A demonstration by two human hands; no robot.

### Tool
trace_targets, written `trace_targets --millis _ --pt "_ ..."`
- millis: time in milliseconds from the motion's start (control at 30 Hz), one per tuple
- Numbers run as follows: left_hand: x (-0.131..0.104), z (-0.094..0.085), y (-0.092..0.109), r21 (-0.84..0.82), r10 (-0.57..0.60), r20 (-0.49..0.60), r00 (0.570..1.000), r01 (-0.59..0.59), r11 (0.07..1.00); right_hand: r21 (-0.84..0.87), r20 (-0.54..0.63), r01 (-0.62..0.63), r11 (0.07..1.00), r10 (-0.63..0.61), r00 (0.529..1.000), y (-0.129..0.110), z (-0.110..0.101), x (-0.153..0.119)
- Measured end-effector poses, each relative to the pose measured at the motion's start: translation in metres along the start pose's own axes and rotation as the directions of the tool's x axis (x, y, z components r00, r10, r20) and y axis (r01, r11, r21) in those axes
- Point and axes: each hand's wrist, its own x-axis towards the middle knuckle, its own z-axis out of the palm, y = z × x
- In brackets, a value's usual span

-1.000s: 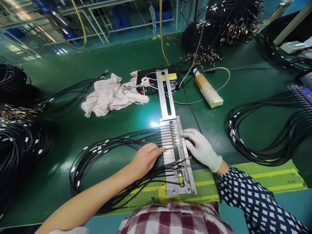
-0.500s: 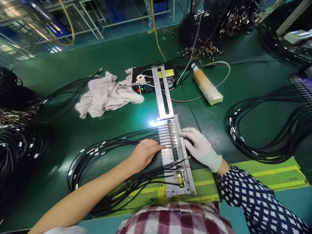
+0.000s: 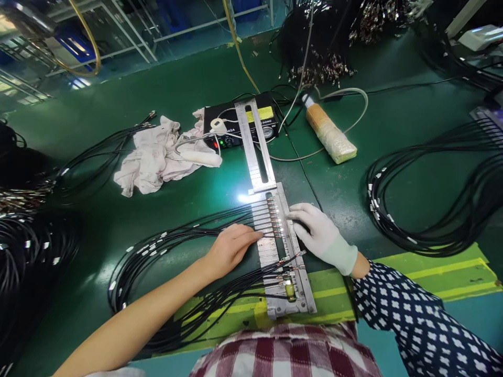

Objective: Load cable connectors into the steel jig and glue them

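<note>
A long slotted metal fixture (image 3: 293, 246) lies on the bench in front of me. Thin black cables (image 3: 236, 213) with small metal ends are laid side by side across its upper half. My bare left hand (image 3: 234, 245) is closed, thumb and fingertips pinching one black cable at the fixture's left edge. On the opposite side my right hand (image 3: 320, 235), in a white glove, rests its fingertips on the fixture's right rail, thumb apart from the index finger. A looser cable bundle (image 3: 236, 280) crosses the lower half, its ends over the slot.
Behind the fixture stands a black controller box (image 3: 223, 115) with a slotted metal bar (image 3: 255, 146) over it. A crumpled white cloth (image 3: 147, 157) and a wrapped bottle (image 3: 330, 133) flank it. Coiled cables (image 3: 393, 230) lie to the right; more cables (image 3: 35, 241) are heaped left.
The view has shifted slightly, so the background sits a little further left and higher. Both hands keep nearly the same place on the fixture.
</note>
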Motion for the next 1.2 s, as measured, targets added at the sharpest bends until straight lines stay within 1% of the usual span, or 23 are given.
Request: trace_targets --millis 100,233,300,367,433,467,533,567,633,700,767,800,867,933,967,1000,1033,1067,1133,1200 --pt "-0.004 0.005 0.001 -0.036 -0.035 0.004 0.999 0.035 0.999 -0.003 -0.009 0.005 1.0 -0.005 1.0 0.001 0.0 0.0" --pt "-0.013 0.01 0.009 0.015 -0.059 0.001 0.998 0.059 0.998 0.0 -0.02 0.009 1.0 -0.009 1.0 0.002 0.001 0.0" --pt "-0.02 0.01 0.016 0.115 -0.109 -0.022 0.994 0.111 0.987 0.007 -0.013 0.009 1.0 -0.009 1.0 0.002 0.0 0.0" --pt "-0.026 0.011 0.025 0.265 -0.161 -0.039 0.986 0.166 0.95 0.014 -0.005 0.013 1.0 -0.013 1.0 0.002 0.0 0.001" --pt "-0.032 0.014 0.031 0.386 -0.18 -0.023 0.983 0.175 0.906 0.017 -0.005 0.01 1.0 -0.01 1.0 0.003 0.0 0.002" --pt "-0.033 0.016 0.033 0.407 -0.183 -0.002 0.983 0.168 0.898 0.014 -0.008 0.004 1.0 -0.003 1.0 0.003 0.0 0.002" --pt "-0.033 0.018 0.033 0.378 -0.202 0.04 0.978 0.173 0.909 0.001 -0.014 -0.019 1.0 0.019 1.0 0.003 0.001 0.003" --pt "-0.032 0.017 0.032 0.341 -0.228 0.057 0.972 0.196 0.92 -0.008 -0.018 -0.029 1.0 0.028 0.999 0.003 0.001 0.004" --pt "-0.029 0.012 0.033 0.249 -0.286 0.086 0.954 0.257 0.934 -0.024 -0.029 -0.031 0.999 0.03 0.999 0.003 0.001 0.003" --pt "-0.031 0.003 0.041 0.165 -0.346 0.111 0.932 0.326 0.931 -0.032 -0.036 -0.01 0.999 0.009 0.999 0.002 0.001 0.002" --pt "-0.042 -0.002 0.055 0.12 -0.399 0.128 0.908 0.385 0.915 -0.033 -0.029 0.021 0.999 -0.022 0.999 0.002 0.0 0.0" --pt "-0.051 -0.001 0.063 0.13 -0.425 0.122 0.897 0.41 0.903 -0.032 -0.024 0.033 0.999 -0.034 0.999 0.002 0.0 -0.001" --pt "-0.074 0.008 0.078 0.24 -0.473 0.073 0.878 0.445 0.863 -0.028 -0.022 0.044 0.999 -0.045 0.999 0.002 0.0 -0.003" --pt "-0.094 0.023 0.084 0.392 -0.501 -0.008 0.865 0.464 0.794 -0.024 -0.039 0.037 0.999 -0.038 0.999 0.002 0.0 -0.003" --pt "-0.102 0.028 0.084 0.447 -0.486 -0.035 0.873 0.449 0.774 -0.022 -0.047 0.032 0.999 -0.033 0.998 0.002 0.001 -0.002" --pt "-0.106 0.031 0.08 0.482 -0.453 -0.045 0.89 0.417 0.771 -0.02 -0.052 0.029 0.999 -0.03 0.998 0.002 0.001 -0.002" --pt "-0.108 0.03 0.075 0.5 -0.401 -0.035 0.916 0.363 0.786 -0.017 -0.053 0.027 1.0 -0.028 0.998 0.002 0.001 -0.001" --pt "-0.109 0.026 0.067 0.508 -0.333 -0.014 0.943 0.294 0.81 -0.012 -0.049 0.029 1.0 -0.029 0.998 0.002 0.001 -0.001" --pt "-0.108 0.005 0.05 0.517 -0.186 0.046 0.982 0.136 0.845 -0.003 -0.043 0.044 0.999 -0.044 0.998 0.003 0.002 0.0" --pt "-0.109 -0.021 0.035 0.527 -0.072 0.123 0.99 -0.004 0.85 0.002 -0.053 0.065 0.998 -0.065 0.996 0.004 0.002 0.001"
